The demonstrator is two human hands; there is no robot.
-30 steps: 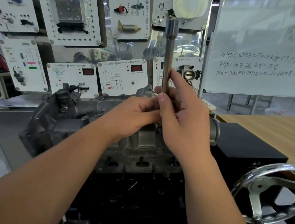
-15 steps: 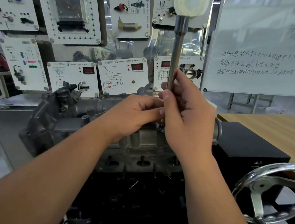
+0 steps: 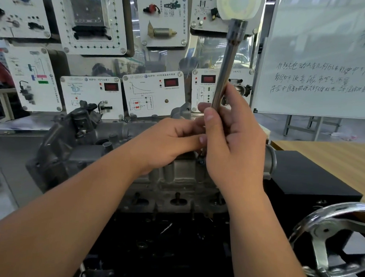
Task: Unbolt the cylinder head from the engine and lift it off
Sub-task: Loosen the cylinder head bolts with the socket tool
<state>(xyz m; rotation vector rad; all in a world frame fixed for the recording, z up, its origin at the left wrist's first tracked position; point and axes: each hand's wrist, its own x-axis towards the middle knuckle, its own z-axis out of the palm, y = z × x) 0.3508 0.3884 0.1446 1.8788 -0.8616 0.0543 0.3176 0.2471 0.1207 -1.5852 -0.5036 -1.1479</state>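
A grey aluminium cylinder head (image 3: 105,153) sits on the dark engine block (image 3: 162,238) in front of me. My right hand (image 3: 235,149) grips a long steel socket extension bar (image 3: 226,65) that stands nearly upright, leaning right, with its socket end at the top. My left hand (image 3: 169,142) pinches the lower end of that bar, just above the head. The bar's bottom tip is hidden behind my fingers.
A chrome handwheel (image 3: 338,239) sticks out at lower right beside a black box (image 3: 309,177). White training panels (image 3: 154,95) stand right behind the engine. A whiteboard (image 3: 323,60) and a wooden table (image 3: 333,153) lie to the right.
The bar has risen and tilted its top to the right. Both hands kept their hold and lifted slightly with it.
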